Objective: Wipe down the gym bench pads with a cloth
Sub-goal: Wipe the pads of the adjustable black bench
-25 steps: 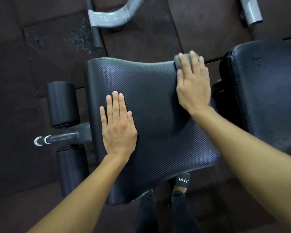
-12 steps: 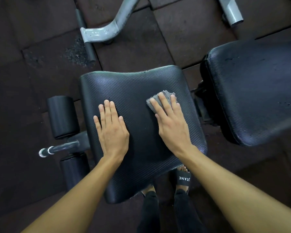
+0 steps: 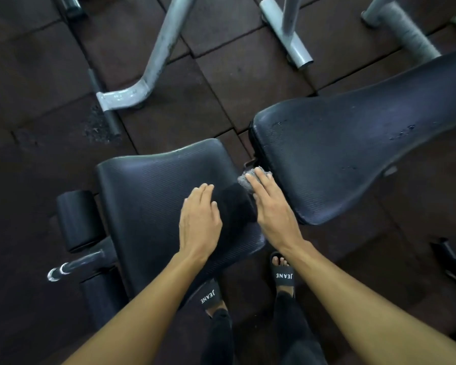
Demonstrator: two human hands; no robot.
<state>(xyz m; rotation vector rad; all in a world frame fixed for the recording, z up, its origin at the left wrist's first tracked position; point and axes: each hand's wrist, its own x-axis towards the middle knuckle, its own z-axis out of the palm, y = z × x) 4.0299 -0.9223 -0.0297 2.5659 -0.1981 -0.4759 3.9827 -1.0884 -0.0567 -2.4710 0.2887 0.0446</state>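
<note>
cloth: grey wad (image 3: 244, 181), now at the right edge of the seat pad (image 3: 142, 196), in the gap next to the back pad (image 3: 353, 159). 1 s ago it sat on the seat's far right corner; 0.5 s ago it was mid-seat.
right hand: (image 3: 273, 212) lies flat on the cloth with fingers straight, pressing it down rather than clutching it. Same grip as before; only its position has changed.
left hand: (image 3: 199, 222) palm down on the seat, fingers straight, holding nothing. It has slid from the seat's left-centre to just beside the right hand.
stroke: far corner, then centre, then right edge. Reads as sweeping passes across the seat that end at the seam.
back pad: specks (image 3: 403, 131) show on its surface, and the cloth touches only its near end, if at all. Can't tell for sure.
task state: seat looks mostly covered, back pad probably not started.
next: likely lift the cloth over the gap onto the back pad.
risk: the cloth could snag on the bracket (image 3: 249, 163) in the gap.
</note>
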